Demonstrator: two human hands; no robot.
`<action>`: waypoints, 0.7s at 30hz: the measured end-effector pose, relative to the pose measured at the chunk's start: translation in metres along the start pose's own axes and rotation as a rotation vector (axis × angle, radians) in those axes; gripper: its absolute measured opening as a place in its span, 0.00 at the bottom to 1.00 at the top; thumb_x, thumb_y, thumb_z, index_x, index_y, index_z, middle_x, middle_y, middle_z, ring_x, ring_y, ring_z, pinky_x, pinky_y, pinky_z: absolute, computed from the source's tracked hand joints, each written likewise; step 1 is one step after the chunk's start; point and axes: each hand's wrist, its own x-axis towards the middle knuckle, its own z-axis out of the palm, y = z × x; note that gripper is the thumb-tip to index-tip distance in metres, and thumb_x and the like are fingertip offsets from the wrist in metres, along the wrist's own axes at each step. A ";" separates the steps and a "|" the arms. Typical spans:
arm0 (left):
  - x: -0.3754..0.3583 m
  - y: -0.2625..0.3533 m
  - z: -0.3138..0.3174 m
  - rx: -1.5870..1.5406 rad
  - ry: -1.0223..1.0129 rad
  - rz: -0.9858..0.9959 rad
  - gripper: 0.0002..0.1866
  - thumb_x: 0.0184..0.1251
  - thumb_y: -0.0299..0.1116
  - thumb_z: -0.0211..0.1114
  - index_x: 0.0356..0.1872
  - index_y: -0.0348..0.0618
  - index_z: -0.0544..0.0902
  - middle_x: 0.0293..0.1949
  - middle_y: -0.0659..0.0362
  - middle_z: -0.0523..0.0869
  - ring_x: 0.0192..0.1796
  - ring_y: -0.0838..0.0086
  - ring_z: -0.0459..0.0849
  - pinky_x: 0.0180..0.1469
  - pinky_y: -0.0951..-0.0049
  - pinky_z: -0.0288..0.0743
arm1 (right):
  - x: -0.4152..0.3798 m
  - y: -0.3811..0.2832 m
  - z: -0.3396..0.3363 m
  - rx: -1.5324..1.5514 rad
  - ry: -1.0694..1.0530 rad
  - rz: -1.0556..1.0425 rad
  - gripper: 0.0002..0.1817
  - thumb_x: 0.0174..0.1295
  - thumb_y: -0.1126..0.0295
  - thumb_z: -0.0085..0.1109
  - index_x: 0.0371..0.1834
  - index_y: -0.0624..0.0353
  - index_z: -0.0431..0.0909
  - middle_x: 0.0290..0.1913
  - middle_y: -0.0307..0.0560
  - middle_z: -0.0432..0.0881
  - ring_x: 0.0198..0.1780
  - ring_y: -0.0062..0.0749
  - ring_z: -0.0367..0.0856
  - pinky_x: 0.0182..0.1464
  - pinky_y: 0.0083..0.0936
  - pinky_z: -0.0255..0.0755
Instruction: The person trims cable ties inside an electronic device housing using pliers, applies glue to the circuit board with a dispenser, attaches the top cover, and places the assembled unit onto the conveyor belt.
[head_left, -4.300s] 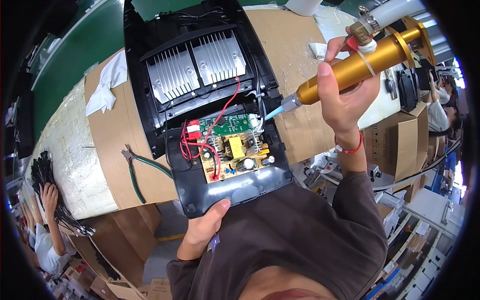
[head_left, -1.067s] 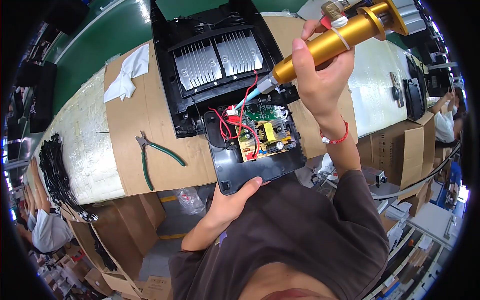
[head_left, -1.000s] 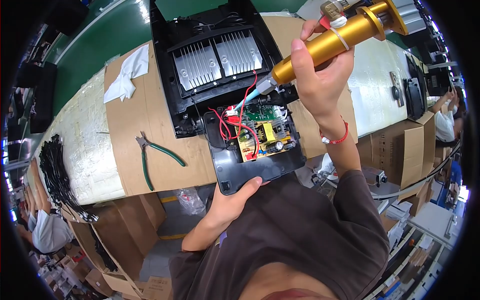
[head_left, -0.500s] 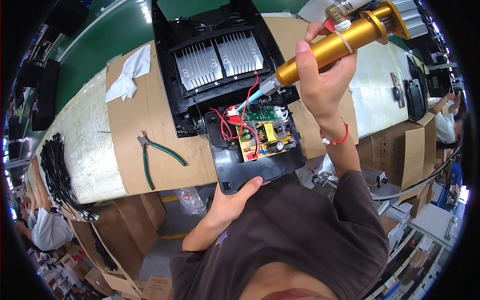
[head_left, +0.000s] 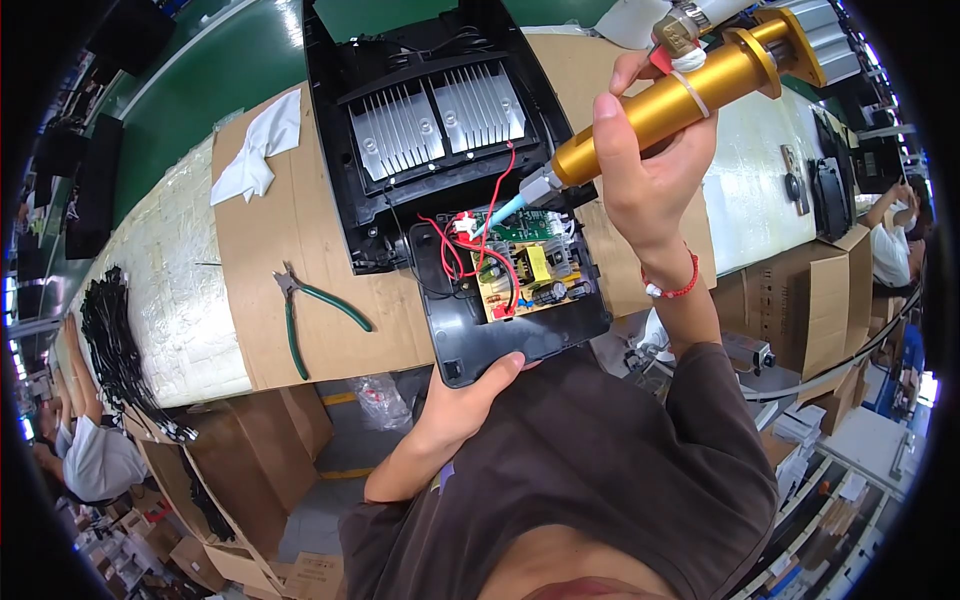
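- Cardboard covers the middle of the bench in front of the person, with shiny, wrinkled wrapping on either side and a green surface beyond.
- On it sits the casing, black and open, two finned heat sinks side by side in it.
- At the casing's near side is the panel, black too, bearing a green board and, nearer the person, a tan one; red wires loop over both.
- From where I stand, the left hand has the panel by its near edge, thumb on top; its other fingers are mostly hidden.
- Right hand is wrapped around the gold dispenser, fingers closed on the barrel, a red bracelet at the wrist.
- Its blue nozzle slants down to the white connector at the green board's left end; I can't tell whether the tip touches.
- Green-handled pliers lie spread on the cardboard, left of the panel, and a white cloth lies crumpled farther back.
- Black cables are heaped at far left, near another person's white sleeve.
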 end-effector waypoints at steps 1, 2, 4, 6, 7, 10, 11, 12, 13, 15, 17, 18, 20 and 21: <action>0.000 0.000 -0.001 0.017 -0.002 0.002 0.16 0.63 0.18 0.61 0.53 0.33 0.75 0.48 0.55 0.82 0.50 0.72 0.81 0.55 0.67 0.79 | 0.000 -0.003 0.001 -0.011 -0.006 0.010 0.21 0.60 0.77 0.57 0.55 0.63 0.61 0.49 0.48 0.74 0.35 0.16 0.72 0.40 0.15 0.70; 0.000 0.000 -0.001 0.019 -0.003 0.003 0.16 0.63 0.18 0.61 0.53 0.33 0.75 0.48 0.55 0.82 0.50 0.72 0.81 0.55 0.67 0.79 | 0.001 -0.005 0.001 -0.021 -0.012 0.019 0.22 0.60 0.77 0.57 0.56 0.64 0.62 0.51 0.49 0.75 0.34 0.15 0.72 0.39 0.14 0.69; -0.001 0.001 0.000 0.033 -0.034 -0.005 0.17 0.64 0.18 0.60 0.55 0.33 0.73 0.50 0.54 0.82 0.51 0.70 0.81 0.57 0.65 0.78 | 0.009 -0.008 -0.003 -0.070 -0.034 -0.012 0.22 0.59 0.77 0.56 0.56 0.64 0.63 0.52 0.50 0.76 0.33 0.14 0.72 0.37 0.13 0.69; -0.001 0.008 0.007 -0.023 -0.051 -0.008 0.18 0.65 0.18 0.59 0.56 0.33 0.72 0.51 0.53 0.81 0.52 0.67 0.81 0.58 0.62 0.78 | 0.013 -0.012 -0.009 -0.117 -0.061 -0.045 0.22 0.59 0.77 0.55 0.57 0.65 0.64 0.53 0.51 0.77 0.32 0.13 0.71 0.36 0.13 0.68; 0.000 0.010 0.009 -0.080 -0.068 -0.014 0.19 0.65 0.18 0.58 0.58 0.33 0.71 0.52 0.52 0.81 0.54 0.65 0.81 0.59 0.60 0.78 | 0.013 -0.016 -0.014 -0.132 -0.021 -0.001 0.22 0.59 0.77 0.55 0.57 0.65 0.65 0.53 0.51 0.78 0.32 0.13 0.71 0.35 0.12 0.67; 0.000 0.011 0.007 -0.219 -0.067 -0.131 0.22 0.66 0.18 0.57 0.61 0.34 0.68 0.55 0.50 0.79 0.57 0.61 0.80 0.60 0.55 0.77 | 0.010 -0.034 -0.015 -0.095 0.103 0.029 0.28 0.60 0.73 0.53 0.63 0.72 0.60 0.51 0.54 0.78 0.25 0.14 0.71 0.29 0.11 0.65; -0.001 0.010 0.006 -0.223 -0.063 -0.127 0.22 0.66 0.18 0.57 0.61 0.34 0.68 0.55 0.50 0.79 0.57 0.61 0.80 0.60 0.55 0.77 | 0.008 -0.038 -0.016 -0.068 0.087 0.006 0.29 0.60 0.72 0.52 0.64 0.73 0.59 0.50 0.56 0.77 0.23 0.15 0.70 0.28 0.11 0.64; -0.001 0.010 0.006 -0.245 -0.084 -0.114 0.20 0.67 0.20 0.55 0.60 0.33 0.70 0.55 0.49 0.79 0.57 0.60 0.80 0.61 0.52 0.76 | 0.004 -0.044 -0.018 -0.052 0.080 0.002 0.31 0.59 0.72 0.52 0.65 0.74 0.57 0.50 0.57 0.76 0.22 0.15 0.70 0.28 0.11 0.64; -0.002 0.009 0.006 -0.265 -0.107 -0.102 0.18 0.69 0.22 0.53 0.59 0.32 0.72 0.55 0.48 0.80 0.58 0.58 0.79 0.62 0.49 0.74 | 0.001 -0.051 -0.018 -0.046 0.052 0.014 0.32 0.59 0.72 0.51 0.66 0.75 0.55 0.49 0.58 0.75 0.22 0.15 0.70 0.28 0.12 0.64; -0.001 0.011 0.007 -0.280 -0.133 -0.090 0.17 0.70 0.24 0.51 0.57 0.30 0.74 0.54 0.47 0.80 0.58 0.57 0.79 0.63 0.45 0.73 | -0.005 -0.061 -0.016 -0.039 0.015 0.040 0.36 0.58 0.71 0.51 0.68 0.76 0.51 0.48 0.60 0.74 0.20 0.16 0.70 0.28 0.13 0.64; -0.002 0.017 0.012 -0.326 -0.124 -0.134 0.21 0.69 0.19 0.52 0.63 0.37 0.68 0.56 0.51 0.79 0.58 0.61 0.79 0.62 0.48 0.75 | -0.009 -0.064 -0.014 -0.023 0.027 0.065 0.37 0.57 0.71 0.51 0.68 0.76 0.50 0.48 0.61 0.74 0.21 0.16 0.70 0.29 0.13 0.65; -0.002 0.017 0.012 -0.324 -0.124 -0.129 0.21 0.69 0.19 0.52 0.63 0.37 0.68 0.56 0.51 0.79 0.58 0.61 0.79 0.62 0.48 0.75 | -0.011 -0.059 -0.014 -0.027 -0.016 0.025 0.37 0.56 0.72 0.52 0.68 0.76 0.49 0.48 0.61 0.74 0.21 0.16 0.71 0.30 0.14 0.66; -0.002 0.018 0.012 -0.330 -0.146 -0.127 0.20 0.70 0.19 0.52 0.62 0.37 0.69 0.54 0.51 0.80 0.58 0.61 0.80 0.62 0.48 0.75 | -0.014 -0.056 -0.015 -0.027 -0.062 -0.019 0.38 0.56 0.72 0.52 0.68 0.76 0.49 0.48 0.61 0.74 0.22 0.16 0.71 0.32 0.14 0.67; -0.003 0.018 0.013 -0.331 -0.145 -0.123 0.20 0.70 0.19 0.52 0.62 0.37 0.69 0.54 0.51 0.80 0.58 0.61 0.80 0.62 0.48 0.75 | -0.014 -0.055 -0.016 0.023 -0.090 -0.004 0.36 0.54 0.78 0.55 0.64 0.74 0.49 0.49 0.63 0.73 0.22 0.17 0.74 0.29 0.13 0.67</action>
